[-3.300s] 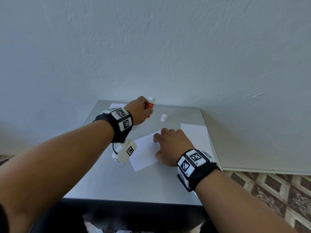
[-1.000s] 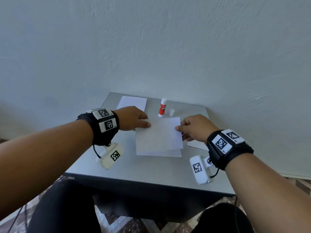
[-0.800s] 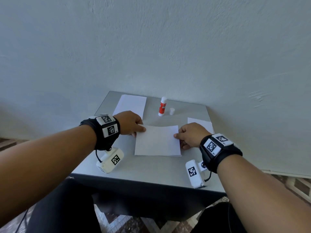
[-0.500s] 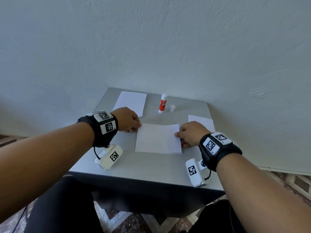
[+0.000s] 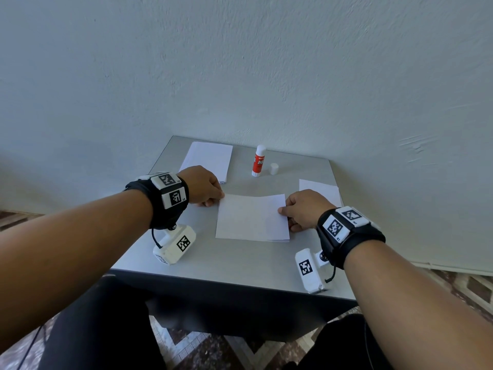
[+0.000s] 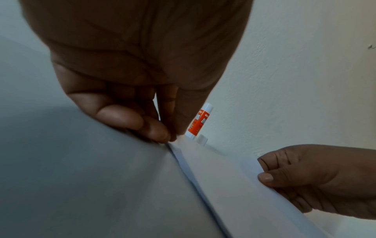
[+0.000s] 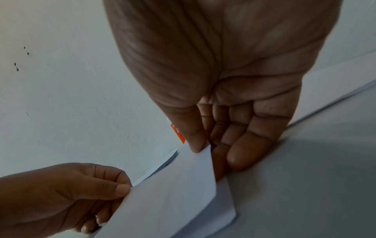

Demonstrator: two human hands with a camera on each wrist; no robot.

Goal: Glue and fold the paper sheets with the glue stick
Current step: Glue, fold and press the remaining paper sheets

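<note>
Paper (image 5: 252, 217) is light and floppy; both hands' fingers (image 6: 154, 130) pinch its far corners, best hold there.

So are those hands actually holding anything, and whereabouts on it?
Yes, both hold the folded paper sheet. The left hand pinches its far left corner; the right hand pinches the right edge of the top flap, near the far corner.

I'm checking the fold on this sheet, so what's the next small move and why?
Probably lower the top flap onto the lower layer and press it flat. Both hands, left hand and right hand, pinch the far corners of the sheet, and the right wrist view shows the flap lifted off the layer beneath.
</note>
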